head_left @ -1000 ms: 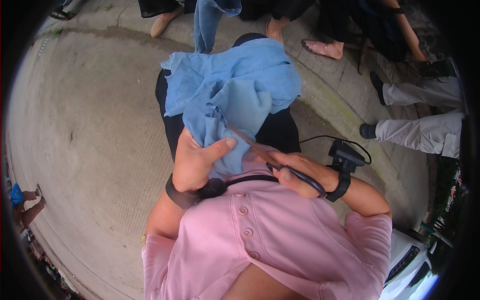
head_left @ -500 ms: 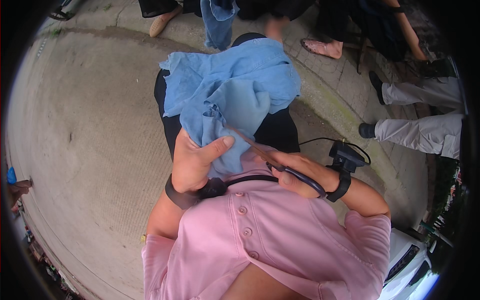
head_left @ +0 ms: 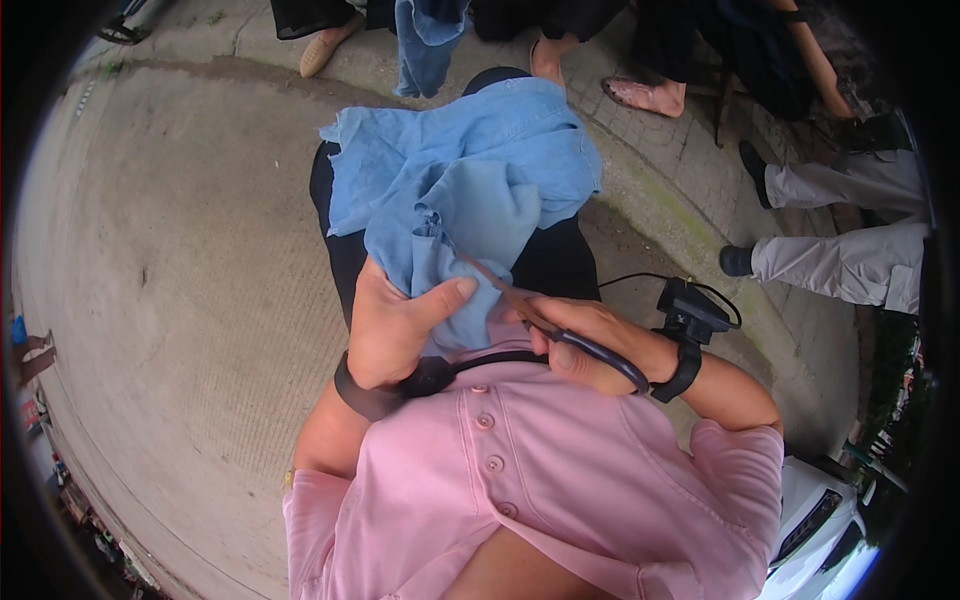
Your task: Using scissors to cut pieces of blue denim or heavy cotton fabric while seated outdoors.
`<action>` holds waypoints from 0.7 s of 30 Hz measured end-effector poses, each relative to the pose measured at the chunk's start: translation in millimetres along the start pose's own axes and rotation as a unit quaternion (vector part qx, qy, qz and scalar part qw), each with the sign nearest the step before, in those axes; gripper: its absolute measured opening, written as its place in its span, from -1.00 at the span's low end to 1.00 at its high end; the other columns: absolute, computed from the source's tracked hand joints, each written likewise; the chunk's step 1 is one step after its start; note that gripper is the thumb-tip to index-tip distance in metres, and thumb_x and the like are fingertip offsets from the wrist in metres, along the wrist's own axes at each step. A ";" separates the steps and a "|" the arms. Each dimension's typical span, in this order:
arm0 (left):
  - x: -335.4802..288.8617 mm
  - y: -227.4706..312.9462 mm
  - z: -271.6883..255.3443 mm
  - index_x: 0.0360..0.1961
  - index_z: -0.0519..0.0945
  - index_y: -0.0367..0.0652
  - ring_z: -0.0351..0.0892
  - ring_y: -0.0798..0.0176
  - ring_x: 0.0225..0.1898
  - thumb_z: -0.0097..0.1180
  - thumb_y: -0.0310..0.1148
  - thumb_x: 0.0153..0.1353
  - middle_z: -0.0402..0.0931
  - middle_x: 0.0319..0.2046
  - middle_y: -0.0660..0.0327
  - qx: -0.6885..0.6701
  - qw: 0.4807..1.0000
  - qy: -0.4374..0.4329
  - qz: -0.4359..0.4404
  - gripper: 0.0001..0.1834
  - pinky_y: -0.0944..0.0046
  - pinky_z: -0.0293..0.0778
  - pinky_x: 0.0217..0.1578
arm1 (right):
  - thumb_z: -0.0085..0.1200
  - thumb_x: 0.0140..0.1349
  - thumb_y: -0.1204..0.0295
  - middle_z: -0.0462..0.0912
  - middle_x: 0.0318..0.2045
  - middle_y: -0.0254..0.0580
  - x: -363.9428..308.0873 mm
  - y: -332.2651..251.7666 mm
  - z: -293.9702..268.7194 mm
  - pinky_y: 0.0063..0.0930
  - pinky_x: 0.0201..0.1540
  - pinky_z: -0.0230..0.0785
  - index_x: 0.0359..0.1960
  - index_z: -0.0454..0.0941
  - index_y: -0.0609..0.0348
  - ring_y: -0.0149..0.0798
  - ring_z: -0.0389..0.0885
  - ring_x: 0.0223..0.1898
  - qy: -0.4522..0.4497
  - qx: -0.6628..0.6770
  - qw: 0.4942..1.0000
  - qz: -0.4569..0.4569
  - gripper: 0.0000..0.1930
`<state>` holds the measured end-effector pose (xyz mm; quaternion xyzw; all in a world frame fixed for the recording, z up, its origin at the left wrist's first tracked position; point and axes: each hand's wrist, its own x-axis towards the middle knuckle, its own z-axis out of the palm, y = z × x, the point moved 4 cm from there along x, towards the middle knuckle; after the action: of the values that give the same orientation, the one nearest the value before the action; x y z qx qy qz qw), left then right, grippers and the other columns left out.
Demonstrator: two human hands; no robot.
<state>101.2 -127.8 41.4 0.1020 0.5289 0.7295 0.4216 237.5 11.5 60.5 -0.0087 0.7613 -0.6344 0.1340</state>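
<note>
Little has shifted in the last half-second: the right hand (head_left: 595, 345) still grips dark-handled scissors (head_left: 515, 299), the left hand (head_left: 385, 330) still clasps light-blue cloth (head_left: 460, 190), so cutting seems barely advanced. The scissors' long axis slants forward-left from the right hand, tips at the cloth, which spreads ahead of both hands.

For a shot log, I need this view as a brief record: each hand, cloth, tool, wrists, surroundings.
left hand: grips the light blue cloth, thumb on top
right hand: holds scissors
cloth: draped over dark trousers, bunched near the left hand, ragged at its left edge
tool: dark handle, blades reaching over the cloth; contact unclear
wrists: dark straps, the right bearing a black device
surroundings: bystanders' feet, white vehicle
</note>
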 end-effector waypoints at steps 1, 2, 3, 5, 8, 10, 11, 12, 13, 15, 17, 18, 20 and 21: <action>0.3 -1.2 -1.1 0.07 0.34 -0.32 0.52 0.32 -0.12 0.21 -0.69 0.01 0.50 -0.14 0.18 0.001 1.000 0.006 0.002 -0.44 0.31 0.45 -0.06 | -0.05 0.30 0.16 0.49 -0.12 0.02 1.0 -0.8 -0.6 -0.32 -0.14 0.40 0.11 0.30 0.32 -0.11 0.55 -0.20 0.006 0.005 1.000 -0.013 -0.49; 0.4 -2.3 -2.6 0.07 0.33 -0.31 0.51 0.32 -0.12 0.21 -0.69 0.01 0.50 -0.14 0.18 0.006 1.000 0.006 -0.001 -0.44 0.30 0.45 -0.06 | -0.08 0.31 0.15 0.49 -0.08 0.06 1.4 -1.5 -0.8 -0.30 -0.10 0.40 0.12 0.30 0.33 -0.06 0.55 -0.17 0.011 0.010 1.000 -0.026 -0.49; 0.6 -2.8 -5.1 0.07 0.33 -0.31 0.51 0.32 -0.12 0.21 -0.69 0.01 0.50 -0.13 0.18 0.011 1.000 0.005 -0.005 -0.44 0.30 0.45 -0.05 | -0.09 0.32 0.15 0.48 -0.05 0.08 1.4 -1.6 -0.7 -0.29 -0.08 0.39 0.12 0.30 0.34 -0.03 0.55 -0.14 0.012 0.012 1.000 -0.025 -0.49; 1.1 -3.7 -7.0 0.08 0.34 -0.31 0.51 0.32 -0.11 0.22 -0.69 0.01 0.49 -0.12 0.19 0.011 1.000 0.008 -0.006 -0.44 0.30 0.44 -0.04 | -0.13 0.33 0.14 0.47 -0.01 0.10 1.4 -2.5 -0.9 -0.29 -0.05 0.39 0.13 0.30 0.35 0.02 0.54 -0.10 0.012 0.014 1.000 -0.026 -0.48; 1.9 -3.8 -7.7 0.08 0.34 -0.30 0.50 0.32 -0.10 0.22 -0.69 0.01 0.49 -0.12 0.19 -0.002 1.000 0.013 -0.001 -0.44 0.29 0.43 -0.03 | -0.15 0.34 0.13 0.48 0.00 0.10 1.5 -3.3 -1.2 -0.30 -0.06 0.39 0.12 0.32 0.36 0.03 0.55 -0.11 0.017 0.017 0.999 -0.029 -0.48; 2.4 -3.2 -7.9 0.09 0.33 -0.30 0.50 0.32 -0.09 0.21 -0.70 0.02 0.48 -0.11 0.20 -0.006 1.000 0.011 -0.002 -0.43 0.28 0.43 -0.02 | -0.15 0.34 0.14 0.49 -0.02 0.09 1.2 -2.6 -0.8 -0.30 -0.09 0.40 0.08 0.35 0.37 0.03 0.56 -0.15 0.026 0.020 0.999 -0.024 -0.50; 2.9 -2.5 -7.2 0.09 0.34 -0.30 0.50 0.32 -0.09 0.20 -0.70 0.02 0.49 -0.11 0.20 -0.011 1.000 0.008 0.003 -0.44 0.28 0.43 -0.02 | -0.15 0.34 0.15 0.50 -0.05 0.09 0.8 -2.4 -0.7 -0.31 -0.11 0.40 0.05 0.36 0.37 0.02 0.57 -0.18 0.031 0.020 0.999 -0.021 -0.52; 3.3 -2.0 -6.3 0.09 0.34 -0.30 0.50 0.32 -0.09 0.20 -0.70 0.02 0.49 -0.11 0.19 -0.015 1.000 0.005 0.008 -0.44 0.28 0.43 -0.02 | -0.14 0.33 0.16 0.51 -0.08 0.09 0.3 -2.3 -0.7 -0.31 -0.13 0.41 0.02 0.38 0.38 0.01 0.57 -0.20 0.036 0.020 0.999 -0.017 -0.53; 3.7 -1.5 -5.7 0.09 0.34 -0.30 0.50 0.32 -0.09 0.19 -0.70 0.02 0.49 -0.11 0.19 -0.020 1.000 0.002 0.013 -0.44 0.28 0.43 -0.02 | -0.13 0.33 0.18 0.53 -0.12 0.08 -0.2 -2.6 -0.8 -0.31 -0.16 0.41 -0.01 0.39 0.38 0.00 0.58 -0.24 0.041 0.019 0.999 -0.014 -0.56; 4.5 -2.3 -5.9 0.09 0.34 -0.30 0.50 0.31 -0.09 0.19 -0.70 0.03 0.49 -0.12 0.19 -0.035 0.999 -0.005 0.007 -0.44 0.28 0.43 -0.02 | -0.16 0.33 0.10 0.51 -0.30 -0.05 -1.2 -0.9 -0.6 -0.39 -0.27 0.37 -0.03 0.42 0.37 -0.15 0.52 -0.36 0.050 0.019 0.999 -0.007 -0.51; 4.8 -2.6 -5.8 0.09 0.34 -0.30 0.51 0.31 -0.09 0.19 -0.70 0.03 0.49 -0.12 0.18 -0.043 0.999 -0.005 0.003 -0.44 0.28 0.43 -0.02 | -0.25 0.35 -0.09 0.43 -0.59 -0.29 -1.2 4.5 0.4 -0.52 -0.45 0.28 0.00 0.45 0.36 -0.42 0.41 -0.55 0.055 0.021 0.998 0.002 -0.36; 4.9 -2.7 -5.4 0.09 0.34 -0.31 0.51 0.31 -0.09 0.20 -0.69 0.03 0.49 -0.12 0.18 -0.043 0.999 -0.001 0.002 -0.44 0.28 0.43 -0.02 | -0.17 0.31 0.04 0.47 -0.52 -0.18 -0.4 3.8 -0.1 -0.46 -0.39 0.32 -0.04 0.44 0.35 -0.30 0.46 -0.49 0.053 0.011 0.999 0.007 -0.47; 4.9 -2.0 -4.6 0.09 0.35 -0.31 0.51 0.30 -0.10 0.21 -0.67 0.02 0.50 -0.13 0.18 -0.034 0.999 -0.003 -0.017 -0.44 0.28 0.43 -0.03 | -0.01 0.25 0.29 0.56 -0.37 0.05 1.5 1.3 -1.7 -0.35 -0.27 0.40 -0.11 0.43 0.34 -0.06 0.58 -0.37 0.048 -0.010 0.999 0.016 -0.67; 4.7 0.0 -4.0 0.08 0.35 -0.30 0.52 0.30 -0.11 0.22 -0.66 0.01 0.50 -0.14 0.18 -0.025 0.999 -0.009 -0.035 -0.44 0.28 0.44 -0.03 | 0.00 0.24 0.30 0.56 -0.37 0.05 2.6 0.3 -2.3 -0.34 -0.27 0.40 -0.10 0.43 0.34 -0.07 0.58 -0.37 0.060 -0.014 0.998 0.008 -0.67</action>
<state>95.9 -127.1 38.4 0.0797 0.5101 0.7263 0.4538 234.6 13.2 60.1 0.0336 0.7770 -0.6216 0.0933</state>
